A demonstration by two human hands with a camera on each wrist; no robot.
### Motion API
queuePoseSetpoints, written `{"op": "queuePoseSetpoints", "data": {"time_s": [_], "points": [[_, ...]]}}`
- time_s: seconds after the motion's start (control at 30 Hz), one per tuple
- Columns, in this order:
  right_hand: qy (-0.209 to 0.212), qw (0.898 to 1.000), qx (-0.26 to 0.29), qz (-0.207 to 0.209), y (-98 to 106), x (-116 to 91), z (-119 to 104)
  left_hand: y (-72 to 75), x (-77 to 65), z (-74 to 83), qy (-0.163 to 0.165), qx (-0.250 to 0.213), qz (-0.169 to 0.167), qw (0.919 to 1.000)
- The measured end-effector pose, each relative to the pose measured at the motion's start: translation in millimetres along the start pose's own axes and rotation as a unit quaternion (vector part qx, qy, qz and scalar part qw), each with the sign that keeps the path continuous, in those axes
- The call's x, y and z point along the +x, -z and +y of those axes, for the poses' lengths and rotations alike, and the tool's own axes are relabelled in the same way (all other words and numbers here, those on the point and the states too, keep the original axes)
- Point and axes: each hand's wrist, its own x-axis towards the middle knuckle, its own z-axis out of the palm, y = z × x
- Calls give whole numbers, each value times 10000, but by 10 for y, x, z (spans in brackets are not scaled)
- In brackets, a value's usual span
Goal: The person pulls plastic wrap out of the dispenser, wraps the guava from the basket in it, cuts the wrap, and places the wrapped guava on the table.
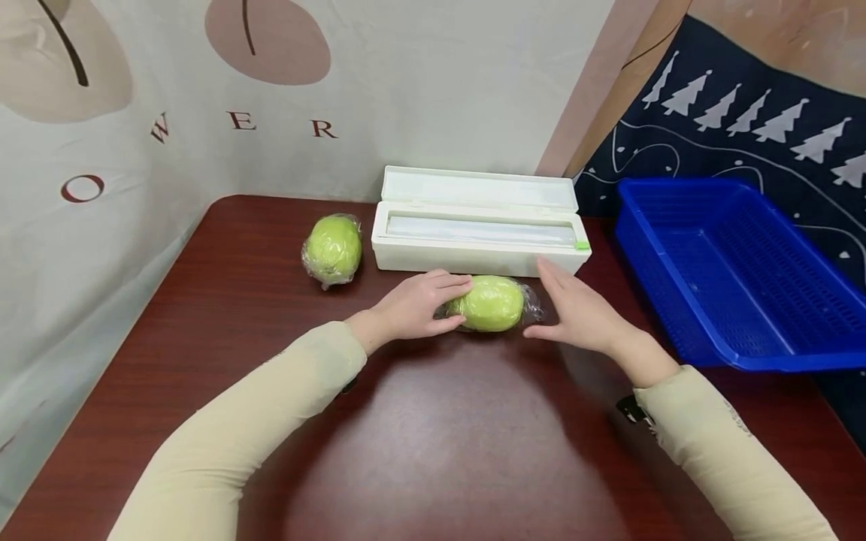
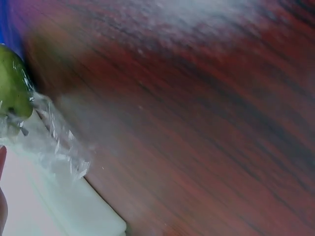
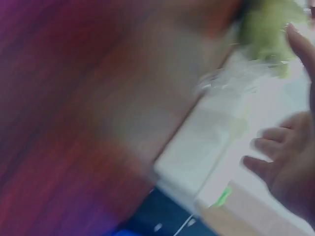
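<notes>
A green fruit (image 1: 492, 303) wrapped in clear plastic film lies just in front of the white film box (image 1: 473, 259), loose film sticking out at its ends. I cannot tell the fruit's exact kind. My left hand (image 1: 422, 304) holds its left end, fingers at the back and thumb in front. To its right, my right hand (image 1: 582, 312) is spread apart, thumb and fingers holding nothing. The right wrist view is blurred, with the right hand (image 3: 290, 162) beside the film's tail. In the left wrist view, crumpled film (image 2: 59, 142) trails from the fruit (image 2: 14, 86).
Another wrapped green fruit (image 1: 333, 249) sits left of the box on the dark red table (image 1: 433, 451). The box's lid (image 1: 480, 188) is raised, with a film roll (image 1: 480, 231) inside and a green cutter piece (image 1: 582, 245). A blue plastic basket (image 1: 737, 357) stands at right.
</notes>
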Motion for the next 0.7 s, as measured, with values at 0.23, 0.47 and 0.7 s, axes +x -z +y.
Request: {"op": "queuePoseSetpoints", "data": {"time_s": [0.23,0.47,0.7], "points": [[805,9966,171,-110,-78,175,-253,-11,20,10,-150,-146,-132,9997],[817,9965,15,-161,-91,197,-253,100,-170,-87,102,-92,-706,9974],[857,9963,16,-118,-104,199,-228,169,-313,-141,391,207,-910,9949]]}}
